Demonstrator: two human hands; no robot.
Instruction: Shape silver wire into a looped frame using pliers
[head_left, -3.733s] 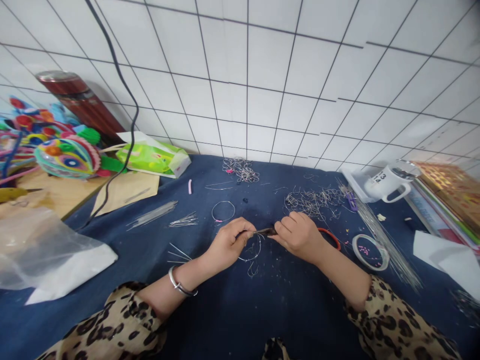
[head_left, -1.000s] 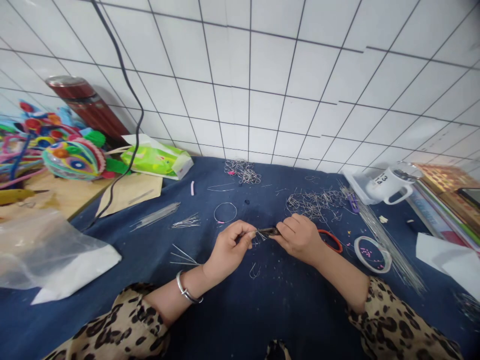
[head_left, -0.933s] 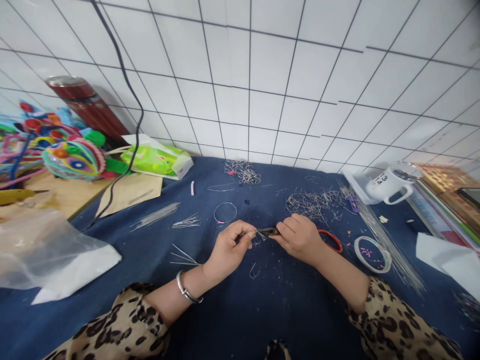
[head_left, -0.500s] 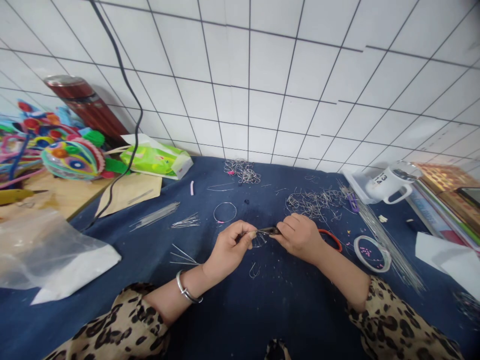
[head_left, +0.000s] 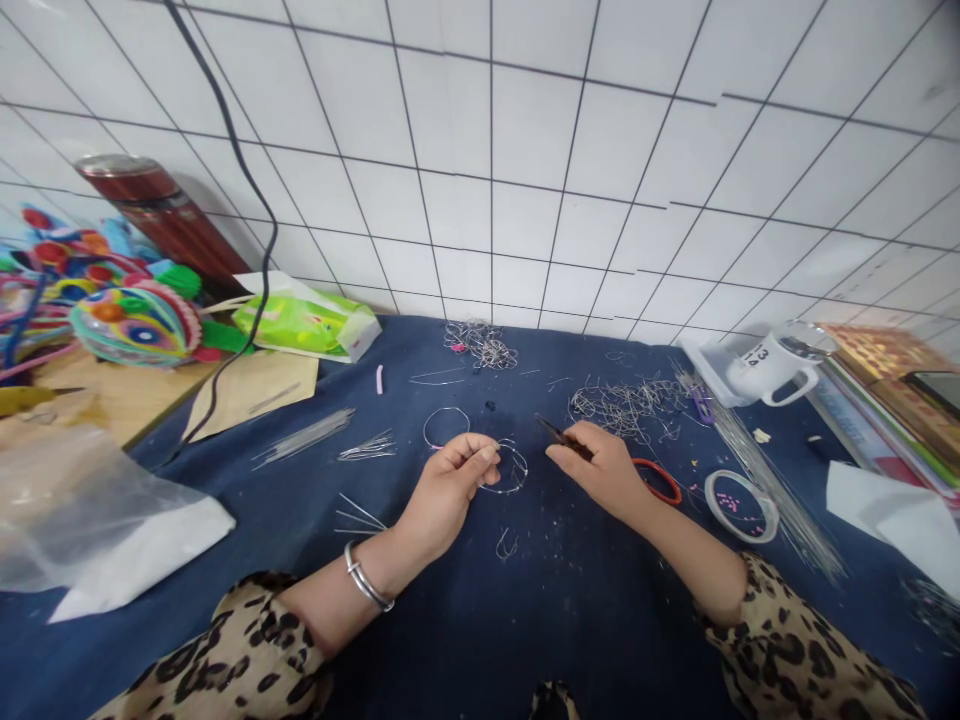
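Observation:
Between thumb and fingers, my left hand (head_left: pixel 450 490) pinches a thin wire ring (head_left: pixel 517 487), which shows to the right of the fingertips. A pair of pliers (head_left: pixel 559 436) is in my right hand (head_left: pixel 600 468), its dark jaws pointing up and left, apart from the ring. The red-orange plier handle (head_left: pixel 661 482) sticks out behind the wrist. Just beyond my left hand lies another wire ring (head_left: pixel 447 409) with a pink bit on it. A small bent wire piece (head_left: pixel 506 543) lies on the dark blue cloth (head_left: pixel 480 620) below the ring.
Tangled wire (head_left: pixel 630 408) lies at the right, another wire tangle (head_left: pixel 481 345) at the back. Straight wires (head_left: pixel 307 437) lie left. A round dish (head_left: pixel 742 507) holds pink beads, near a white mug (head_left: pixel 776 365). A plastic bag (head_left: pixel 112 510) and green tissue pack (head_left: pixel 307 322) are at left.
The pliers in my right hand have drawn back from my left fingertips, leaving a gap. The wire ring in my left hand now shows more fully. The view has shifted slightly.

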